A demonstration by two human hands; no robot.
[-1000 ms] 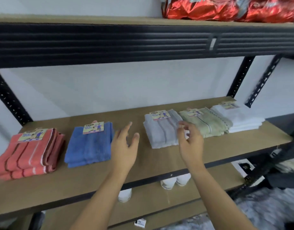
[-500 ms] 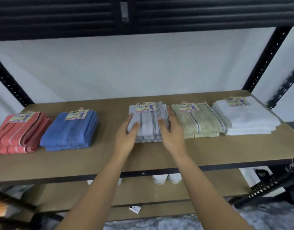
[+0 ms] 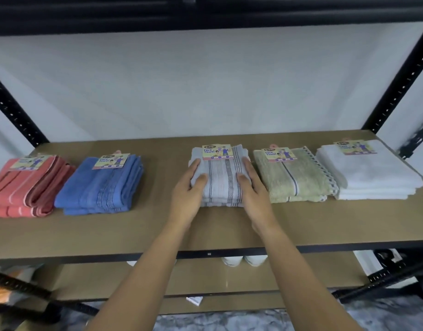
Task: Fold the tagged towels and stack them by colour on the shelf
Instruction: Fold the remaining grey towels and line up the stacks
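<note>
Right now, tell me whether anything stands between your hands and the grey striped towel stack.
Nothing visible does. The left hand and right hand hold the grey towel stack by its sides on the shelf, between the blue stack and green stack.

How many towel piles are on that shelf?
5, in a row left to right: coral pile, blue pile, grey striped pile held between the left hand and right hand, green pile, white pile. None seems hidden.
</note>
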